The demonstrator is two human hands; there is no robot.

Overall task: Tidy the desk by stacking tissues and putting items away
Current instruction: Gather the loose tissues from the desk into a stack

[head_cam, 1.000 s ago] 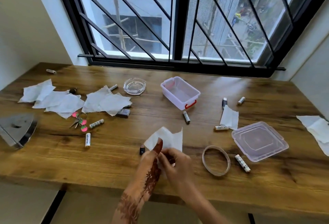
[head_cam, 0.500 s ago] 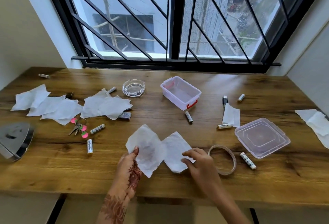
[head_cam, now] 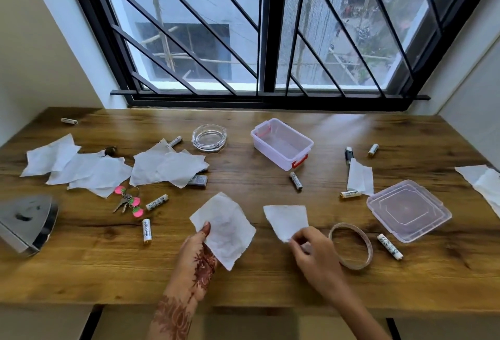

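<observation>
My left hand (head_cam: pixel 197 258), marked with henna, pinches a white tissue sheet (head_cam: pixel 224 226) by its left edge near the desk's front. My right hand (head_cam: pixel 311 250) pinches the lower corner of a second, smaller tissue sheet (head_cam: pixel 286 219). The two sheets are apart, with a gap of bare wood between them. More tissues lie spread at the left (head_cam: pixel 78 169), centre-left (head_cam: pixel 167 166), centre-right (head_cam: pixel 359 178) and far right (head_cam: pixel 484 182). An open clear plastic box (head_cam: pixel 281 143) with red latches stands mid-desk, and its lid (head_cam: pixel 408 208) lies to the right.
Several batteries lie scattered, such as one battery (head_cam: pixel 147 231) left of my left hand and another battery (head_cam: pixel 389 242) by the lid. A tape ring (head_cam: pixel 351 245) sits beside my right hand. Keys with pink charms (head_cam: pixel 127 201), a glass ashtray (head_cam: pixel 209 138), a lighter (head_cam: pixel 349 154) and a metal object (head_cam: pixel 27 220) are there too.
A second ago both hands held one folded tissue together. They pulled it open, and now the two sheets are separated, one in each hand, with the hands moved apart.
</observation>
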